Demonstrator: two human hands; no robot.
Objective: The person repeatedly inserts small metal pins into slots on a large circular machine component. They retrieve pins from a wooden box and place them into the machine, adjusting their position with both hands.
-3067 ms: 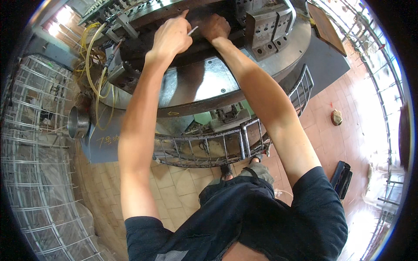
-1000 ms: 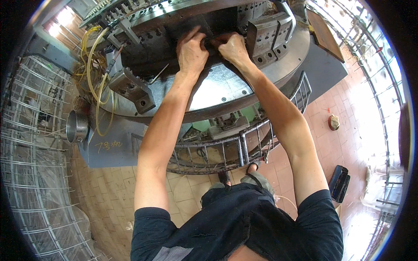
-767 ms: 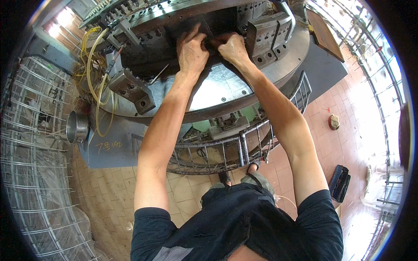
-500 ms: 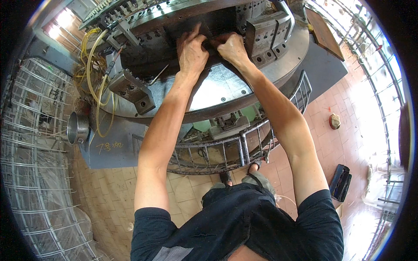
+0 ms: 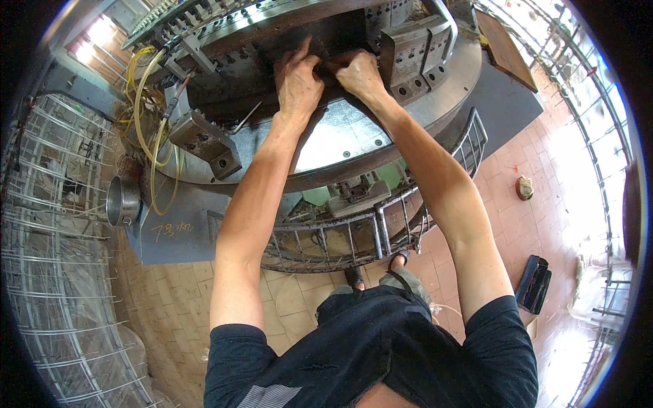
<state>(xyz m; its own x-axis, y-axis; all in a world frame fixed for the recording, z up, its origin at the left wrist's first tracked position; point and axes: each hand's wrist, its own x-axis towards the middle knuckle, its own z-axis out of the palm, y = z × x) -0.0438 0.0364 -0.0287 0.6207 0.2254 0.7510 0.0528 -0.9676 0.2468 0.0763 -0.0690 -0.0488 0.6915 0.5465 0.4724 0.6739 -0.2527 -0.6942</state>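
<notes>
Both my hands reach into the dark recess of a machine, above its round metal table (image 5: 333, 143). My left hand (image 5: 298, 85) is against the dark plate (image 5: 340, 34) at the back of the recess. Its index finger points up and its thumb is bent toward the right hand. Close beside it, my right hand (image 5: 360, 73) is closed, knuckles up, with the fingertips lost in shadow. Whatever lies between the two hands is too dark to make out. A bent metal rod, like a hex key (image 5: 246, 117), stands out left of my left wrist.
Bolted steel brackets flank the recess, one at left (image 5: 207, 144), one at right (image 5: 411, 58). Yellowish hoses (image 5: 141, 109) hang at the left near a metal pot (image 5: 123, 201). A curved railing (image 5: 326, 241) runs before my legs. A black open case (image 5: 532, 284) lies on the floor.
Both hands keep nearly the same place and pose. Only a very slight shift of the whole view shows.
</notes>
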